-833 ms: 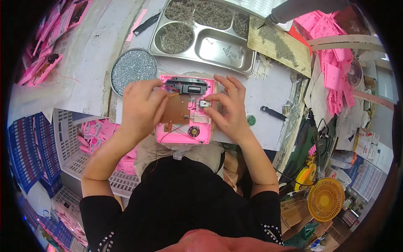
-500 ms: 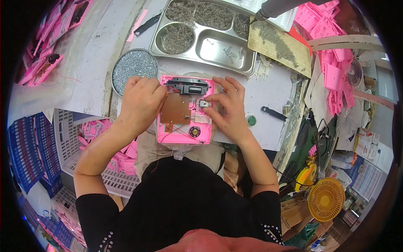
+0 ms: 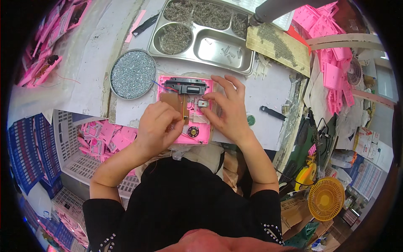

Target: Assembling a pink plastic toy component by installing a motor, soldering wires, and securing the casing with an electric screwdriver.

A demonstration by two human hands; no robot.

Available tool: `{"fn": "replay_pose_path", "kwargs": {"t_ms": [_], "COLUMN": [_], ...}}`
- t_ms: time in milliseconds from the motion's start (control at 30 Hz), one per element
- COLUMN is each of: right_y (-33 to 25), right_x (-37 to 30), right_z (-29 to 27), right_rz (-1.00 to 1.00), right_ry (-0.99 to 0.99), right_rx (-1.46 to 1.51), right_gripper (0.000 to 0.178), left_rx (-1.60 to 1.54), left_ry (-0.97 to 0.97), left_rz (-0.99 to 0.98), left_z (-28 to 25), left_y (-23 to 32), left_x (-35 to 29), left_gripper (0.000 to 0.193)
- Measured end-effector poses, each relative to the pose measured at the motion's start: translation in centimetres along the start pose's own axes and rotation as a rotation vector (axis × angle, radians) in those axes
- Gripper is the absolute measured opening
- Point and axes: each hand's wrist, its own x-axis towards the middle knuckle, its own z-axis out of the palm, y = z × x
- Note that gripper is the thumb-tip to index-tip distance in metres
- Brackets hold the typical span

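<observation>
A pink plastic housing (image 3: 204,124) lies in front of me with its inside up. Across its far end sits a black plastic mechanism (image 3: 194,87), and a round speaker (image 3: 193,132) is near its near right corner. My left hand (image 3: 158,125) is closed at the near left part of a brown circuit board (image 3: 170,100), which stands tilted in the housing; the fingertips are partly hidden. My right hand (image 3: 228,107) has thumb and forefinger on a small silvery block (image 3: 203,103) right of the board, other fingers spread. Red and blue wires show at the upper left.
A round tray of small metal screws (image 3: 133,74) stands left of the housing. Beyond is a steel compartment tray (image 3: 201,60) with many springs. A yellowish card (image 3: 275,48) bears more springs. A black strip (image 3: 273,113) lies at right; a crate (image 3: 75,161) of pink parts stands at lower left.
My left hand has moved from the board's upper left corner toward me, to its lower part. The board has tilted up. My right hand stays at the silvery block.
</observation>
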Motion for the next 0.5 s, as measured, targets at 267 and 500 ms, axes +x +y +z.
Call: {"fn": "replay_pose_path", "kwargs": {"t_ms": [267,500], "right_y": [-2.8,-2.3], "right_x": [2.4,3.1], "right_z": [1.8,2.5], "right_rz": [-0.236,-0.275], "right_ry": [0.046,0.079], "right_rx": [-0.051,-0.041], "right_gripper": [0.030,0.021], "left_rx": [-0.058,0.337], "left_ry": [-0.013,0.026], "left_rz": [-0.004,0.022], "left_z": [-0.1,-3.2], "left_y": [-0.3,-5.1], "left_x": [-0.2,2.7], "left_gripper": [0.022,0.023]}}
